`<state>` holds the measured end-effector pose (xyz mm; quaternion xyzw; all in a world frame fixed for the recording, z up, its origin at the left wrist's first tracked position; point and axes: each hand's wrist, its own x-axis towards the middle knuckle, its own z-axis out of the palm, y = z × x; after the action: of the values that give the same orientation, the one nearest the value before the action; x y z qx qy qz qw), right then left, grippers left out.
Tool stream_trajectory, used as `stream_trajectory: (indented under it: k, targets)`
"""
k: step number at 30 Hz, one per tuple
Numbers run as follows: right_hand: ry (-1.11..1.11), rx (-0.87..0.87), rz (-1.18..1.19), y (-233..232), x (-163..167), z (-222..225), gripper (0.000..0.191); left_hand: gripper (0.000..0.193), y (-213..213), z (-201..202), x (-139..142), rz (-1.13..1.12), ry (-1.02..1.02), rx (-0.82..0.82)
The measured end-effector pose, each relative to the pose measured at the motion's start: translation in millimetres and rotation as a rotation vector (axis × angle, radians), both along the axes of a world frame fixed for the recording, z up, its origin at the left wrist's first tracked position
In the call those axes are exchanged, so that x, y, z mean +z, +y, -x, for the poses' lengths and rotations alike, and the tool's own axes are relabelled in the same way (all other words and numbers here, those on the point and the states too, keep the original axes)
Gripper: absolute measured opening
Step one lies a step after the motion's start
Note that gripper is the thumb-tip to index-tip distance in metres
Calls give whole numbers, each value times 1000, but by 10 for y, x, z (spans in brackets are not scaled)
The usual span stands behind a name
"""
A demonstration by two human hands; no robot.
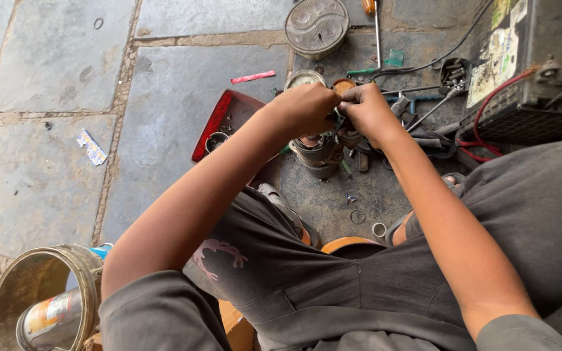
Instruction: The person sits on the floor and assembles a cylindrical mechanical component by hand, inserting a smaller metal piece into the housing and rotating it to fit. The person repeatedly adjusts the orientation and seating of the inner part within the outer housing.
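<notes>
left hand (304, 107): closing around a small part above the round metal motor unit (317, 149)
right hand (367, 110): pinching the same part, fingers curled shut
floor (164, 97): carrying both

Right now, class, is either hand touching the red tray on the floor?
No. Both the left hand and right hand grip the metal part, while the red tray lies apart beside it.

Illumination is soft, even daylight; no hard-edged shadows appear on the stone floor (66, 71). A diffuse shadow lies under the forearms and around the metal part (317, 153) beneath the hands. The metal can (40, 296) at lower left shows a dull sheen on its rim, with no strong glare. Focus is sharp at centre. The wide lens bows the floor joints toward the frame edges.
</notes>
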<state>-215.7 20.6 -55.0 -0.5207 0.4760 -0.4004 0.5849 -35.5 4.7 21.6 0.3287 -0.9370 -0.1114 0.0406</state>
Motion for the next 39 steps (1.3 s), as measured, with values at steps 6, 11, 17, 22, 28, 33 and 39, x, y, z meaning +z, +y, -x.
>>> stream_trajectory:
  k: [6,11,17,22,28,33,39]
  targets:
    - [-23,-68,-17,-20,-133,-55,12,24,78,-77,28,-63,36,51]
    - [138,-104,135,-91,-197,-66,10,23,155,-84,72,-164,35,163]
    - [267,-80,291,-77,-173,-53,20,32,336,-60,71,135,-134,102]
    - [374,-21,480,-70,-84,-95,16,39,359,-151,94,64,-99,107]
    - [310,-32,386,-54,-4,-166,15,49,361,-247,281,-236,106,150]
    - [319,-22,414,-72,6,-204,20,47,460,-212,440,-119,-91,145]
    - [281,-54,377,-15,98,-267,33,56,145,-14,604,-343,-416,213]
